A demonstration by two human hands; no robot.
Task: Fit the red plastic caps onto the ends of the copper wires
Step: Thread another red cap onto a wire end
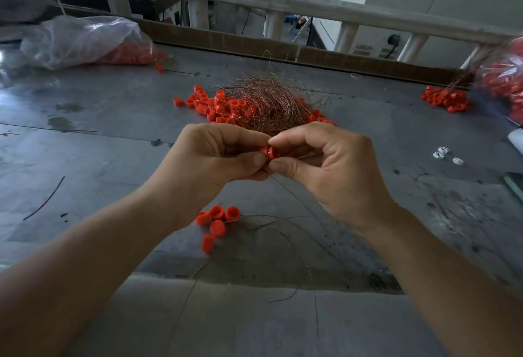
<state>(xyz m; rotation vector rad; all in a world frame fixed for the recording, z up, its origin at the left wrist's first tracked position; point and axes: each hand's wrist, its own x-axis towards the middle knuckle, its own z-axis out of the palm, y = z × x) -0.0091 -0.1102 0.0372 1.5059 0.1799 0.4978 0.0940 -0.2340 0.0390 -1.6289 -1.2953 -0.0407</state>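
Two bare hands meet above a scuffed grey metal surface point(85, 158). The left hand point(220, 155) and the right hand point(325, 167) both have their fingers curled, and the thumb and forefinger of each pinch one small red plastic cap point(270, 153), held between them and raised off the surface at the centre of view. A thin copper wire point(291, 193) trails down from under the hands towards the near edge; which hand holds its end is hidden behind the fingers.

Beyond the hands lies a tangled heap of fine copper wires point(266, 99), ringed by scattered loose red caps point(209, 106); a few more red caps point(216, 222) sit on the surface below the left wrist; a clear plastic bag of red caps point(85, 39) rests far left, and another clear bag point(506, 82) far right.

The cap is probably light, rigid and smooth, so it could slip or flick away; it seems best gripped by its round side wall, with the open mouth facing the wire. The wire looks hair-thin and springy, apt to bend; holding it close to its tip should let it push in straight.
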